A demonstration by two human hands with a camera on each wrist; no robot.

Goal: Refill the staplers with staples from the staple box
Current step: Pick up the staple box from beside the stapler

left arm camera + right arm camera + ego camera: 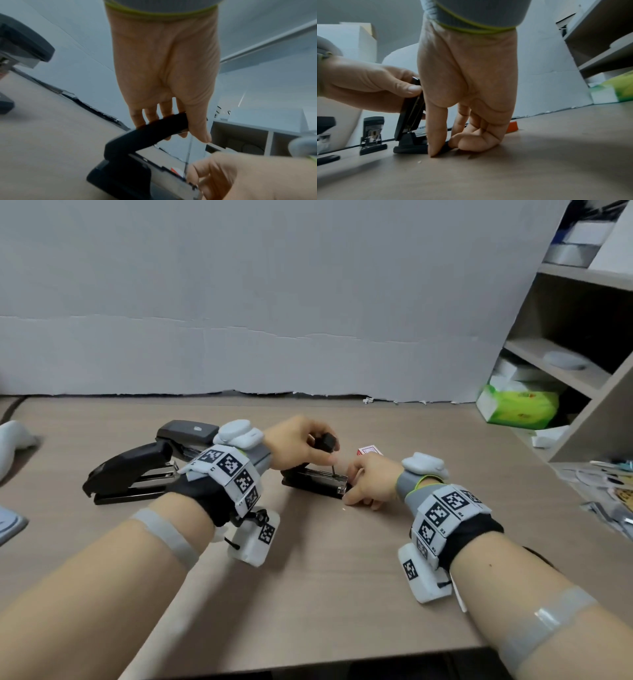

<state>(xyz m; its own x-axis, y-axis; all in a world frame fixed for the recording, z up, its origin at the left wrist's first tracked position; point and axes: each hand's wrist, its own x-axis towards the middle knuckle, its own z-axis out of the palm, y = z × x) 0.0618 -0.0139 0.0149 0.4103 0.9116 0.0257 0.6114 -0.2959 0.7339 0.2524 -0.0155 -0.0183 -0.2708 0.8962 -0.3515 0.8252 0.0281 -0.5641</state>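
Observation:
A small black stapler (313, 481) lies open in the middle of the desk. My left hand (320, 444) grips its raised lid (150, 133), thumb on one side and fingers on the other. A thin spring rod (333, 469) runs from the lid down to the metal channel. My right hand (351, 491) pinches the front end of the stapler's base (410, 146), thumb tip down on the desk, the other fingers curled. The red and white staple box (369, 450) sits just behind my right hand. Whether staples lie in the channel is hidden.
Two bigger black staplers (132, 472) (190, 432) lie at the left, the nearer one open. A green tissue pack (519, 409) and a shelf unit (579, 354) stand at the right. Loose packets (609, 494) lie by the right edge. White paper covers the wall behind.

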